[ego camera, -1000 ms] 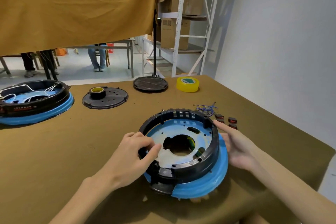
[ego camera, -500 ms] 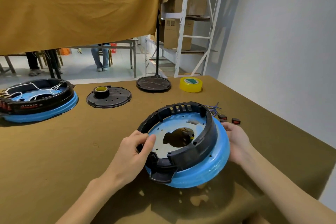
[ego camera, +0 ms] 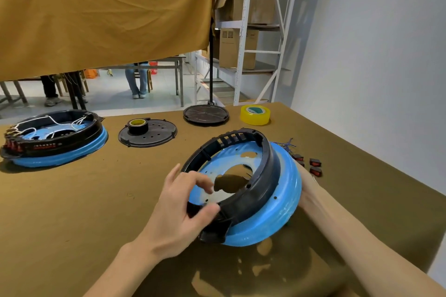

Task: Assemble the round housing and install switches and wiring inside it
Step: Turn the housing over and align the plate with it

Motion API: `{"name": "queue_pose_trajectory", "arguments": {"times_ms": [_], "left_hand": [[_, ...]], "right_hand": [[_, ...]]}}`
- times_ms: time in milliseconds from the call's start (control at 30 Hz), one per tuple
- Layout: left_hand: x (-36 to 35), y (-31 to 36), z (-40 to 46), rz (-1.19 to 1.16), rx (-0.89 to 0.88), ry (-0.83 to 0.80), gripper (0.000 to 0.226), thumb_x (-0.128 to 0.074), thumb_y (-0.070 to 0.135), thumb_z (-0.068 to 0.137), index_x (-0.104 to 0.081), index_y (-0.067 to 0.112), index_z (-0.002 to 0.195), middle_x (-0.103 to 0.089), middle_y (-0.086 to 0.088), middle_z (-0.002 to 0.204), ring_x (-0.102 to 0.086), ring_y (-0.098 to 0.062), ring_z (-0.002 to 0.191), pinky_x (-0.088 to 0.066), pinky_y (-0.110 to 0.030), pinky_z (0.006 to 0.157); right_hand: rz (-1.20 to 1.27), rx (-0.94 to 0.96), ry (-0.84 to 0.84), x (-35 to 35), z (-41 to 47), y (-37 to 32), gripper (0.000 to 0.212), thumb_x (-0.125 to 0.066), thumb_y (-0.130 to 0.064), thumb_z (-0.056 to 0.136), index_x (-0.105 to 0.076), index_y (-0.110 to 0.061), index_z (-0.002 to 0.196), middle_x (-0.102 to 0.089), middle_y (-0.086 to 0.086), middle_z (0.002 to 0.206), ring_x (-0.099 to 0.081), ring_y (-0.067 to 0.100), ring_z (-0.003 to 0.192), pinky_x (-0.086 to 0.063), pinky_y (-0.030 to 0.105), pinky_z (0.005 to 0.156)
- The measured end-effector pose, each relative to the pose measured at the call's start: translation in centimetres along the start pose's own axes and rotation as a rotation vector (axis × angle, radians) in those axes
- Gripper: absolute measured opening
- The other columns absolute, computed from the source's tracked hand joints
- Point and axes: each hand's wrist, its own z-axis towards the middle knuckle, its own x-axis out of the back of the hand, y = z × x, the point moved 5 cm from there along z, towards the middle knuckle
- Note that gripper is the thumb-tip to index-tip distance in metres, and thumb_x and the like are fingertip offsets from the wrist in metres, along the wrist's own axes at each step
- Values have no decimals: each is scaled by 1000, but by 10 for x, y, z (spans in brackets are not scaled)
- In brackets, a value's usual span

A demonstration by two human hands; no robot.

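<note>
Two hands hold the round housing (ego camera: pixel 265 190) tilted above the near right part of the counter (ego camera: pixel 84 200), its open face turned toward the left: the left hand (ego camera: pixel 178 210) pinches the near rim of the black plastic ring (ego camera: pixel 263 183) with thumb outside and curled fingers inside, while the right hand (ego camera: pixel 306 190) is mostly hidden behind the blue base, so whether it grips or merely supports cannot be told. The ring is matt and ribbed, with slots along its far wall; the base under it is smooth glossy blue, with a flat disc pierced by small holes and a large central opening. Just beyond it on the right lie a tangle of thin blue wires (ego camera: pixel 287 143) and several small black switches (ego camera: pixel 315 163) with red faces. At far left sits a second housing (ego camera: pixel 55 140), already fitted with white wires and a row of red switches; red writing on its black wall is too small to read. Between them lie a black perforated cover plate (ego camera: pixel 148 133) carrying a small roll of tape, another black disc (ego camera: pixel 206 114), and a yellow tape roll (ego camera: pixel 255 114). Olive-brown cloth covers the counter, a mustard curtain (ego camera: pixel 103 12) hangs behind, and white metal shelving (ego camera: pixel 251 31) with cardboard boxes stands against a pale wall.
</note>
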Motion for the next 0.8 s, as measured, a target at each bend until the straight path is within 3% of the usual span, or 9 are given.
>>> {"name": "queue_pose_trajectory", "arguments": {"times_ms": [33, 100, 200, 333, 433, 500, 567, 667, 800], "left_hand": [[-2, 7, 0, 33, -52, -21, 46, -58, 72, 86, -54, 41, 120, -59, 24, 112, -58, -10, 116, -33, -34, 117], [-5, 20, -1, 126, -180, -27, 81, -68, 81, 74, -41, 41, 138, -50, 27, 128, -53, -8, 121, -37, -20, 108], [-6, 39, 3, 314, -339, 51, 107, -74, 84, 65, -40, 20, 145, -49, 11, 139, -42, -1, 129, -30, -25, 116], [-8, 50, 1, 427, -381, 122, 100, -78, 64, 69, -40, 12, 146, -50, 0, 139, -46, -13, 126, -32, -27, 114], [-2, 43, 2, 409, -277, 146, 97, -73, 48, 70, -35, 9, 150, -49, -9, 138, -55, -17, 114, -52, -30, 95], [6, 39, 7, 356, -229, 190, 91, -72, 39, 71, -35, 10, 150, -50, -12, 135, -58, -14, 103, -57, -25, 78], [14, 34, 11, 311, -198, 233, 90, -76, 27, 69, -37, 13, 150, -52, -11, 135, -59, -14, 100, -60, -25, 71], [18, 30, 13, 268, -181, 291, 90, -77, 13, 64, -42, 16, 147, -54, -11, 135, -62, -19, 105, -64, -33, 71], [19, 28, 15, 263, -174, 313, 89, -83, -1, 65, -46, 17, 144, -55, -15, 137, -61, -25, 115, -60, -32, 85]], "right_hand": [[-27, -1, 6, -3, -2, -1, 34, -44, -11, 107, -52, -13, 74, -56, 1, 42, -55, 15, 32, -43, 19, 32], [-27, -41, 15, -9, -4, -2, 30, -48, -12, 106, -52, -13, 76, -58, 3, 44, -56, 16, 33, -45, 21, 33], [-84, -27, 21, -21, -5, -7, 28, -42, -13, 108, -55, -12, 84, -66, 3, 49, -65, 18, 42, -48, 23, 37], [-84, -74, 107, -37, -4, -17, 23, -44, -15, 110, -55, -9, 91, -63, 11, 75, -55, 24, 68, -47, 35, 50], [-110, 7, 42, -51, 2, -21, 15, -51, -11, 106, -62, -7, 96, -66, 12, 87, -63, 24, 74, -55, 34, 59], [-142, 74, -13, -56, 7, -20, 16, -53, -11, 106, -67, -8, 100, -73, 9, 82, -72, 19, 69, -59, 31, 58], [-153, 138, -33, -58, 12, -19, 21, -49, -12, 108, -70, -8, 104, -77, 3, 75, -75, 13, 67, -59, 26, 57], [-173, 228, -28, -61, 15, -19, 24, -46, -14, 109, -69, -9, 107, -79, 0, 79, -78, 13, 75, -59, 24, 59], [-294, 425, 27, -71, 15, -22, 17, -55, -14, 105, -72, -11, 102, -79, -3, 80, -78, 16, 79, -61, 25, 61]]}}
